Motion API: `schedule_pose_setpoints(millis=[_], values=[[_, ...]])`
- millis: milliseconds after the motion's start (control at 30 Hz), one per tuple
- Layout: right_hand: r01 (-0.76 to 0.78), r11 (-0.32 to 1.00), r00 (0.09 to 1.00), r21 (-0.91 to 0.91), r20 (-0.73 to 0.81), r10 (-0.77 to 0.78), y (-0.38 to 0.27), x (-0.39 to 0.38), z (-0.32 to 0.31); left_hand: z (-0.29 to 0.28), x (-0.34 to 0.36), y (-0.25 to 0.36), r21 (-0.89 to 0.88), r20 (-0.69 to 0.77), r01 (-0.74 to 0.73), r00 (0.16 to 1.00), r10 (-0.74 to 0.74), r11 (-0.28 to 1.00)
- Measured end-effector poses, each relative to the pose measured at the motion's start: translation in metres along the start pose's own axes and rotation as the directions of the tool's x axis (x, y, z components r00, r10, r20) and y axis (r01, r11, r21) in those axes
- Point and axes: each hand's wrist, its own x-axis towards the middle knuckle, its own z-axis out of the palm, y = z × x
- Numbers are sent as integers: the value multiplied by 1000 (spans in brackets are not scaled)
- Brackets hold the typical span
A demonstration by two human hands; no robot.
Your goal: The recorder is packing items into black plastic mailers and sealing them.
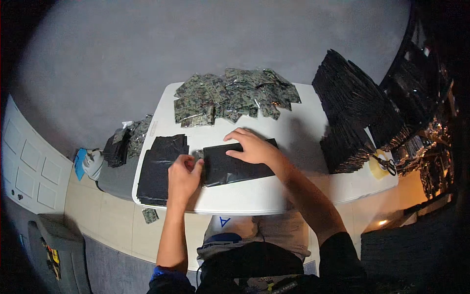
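A black plastic bag point(240, 169) lies flat on the white table in front of me, its left end by my left hand point(183, 179). The fingers of that hand are bent together at a small camouflage-patterned packet point(199, 154), of which only a bit shows at the bag's left end; how far it sits inside the bag I cannot tell. My right hand point(252, 148) rests over the bag's upper edge, thumb and fingers spread apart. Left of the bag is a stack of flat black bags point(159, 166), partly behind my left hand.
Clear-wrapped camouflage packets point(235, 95) are heaped along the far edge of the white table point(293, 132). Tall piles of black bags point(350, 98) stand at the right, near scissors point(389, 166) and a tape roll point(376, 169). One packet point(150, 215) lies on the floor.
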Motion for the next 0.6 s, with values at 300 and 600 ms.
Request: schedule_pose_setpoints(millis=[300,600], values=[[-297,955,928,-10,231,291,-24,-14,-7,0,-4,2,143,149,-121,984,99,982],[103,988,938,117,318,-135,6,25,12,19,32,-11,-69,382,-166,907,179,984]])
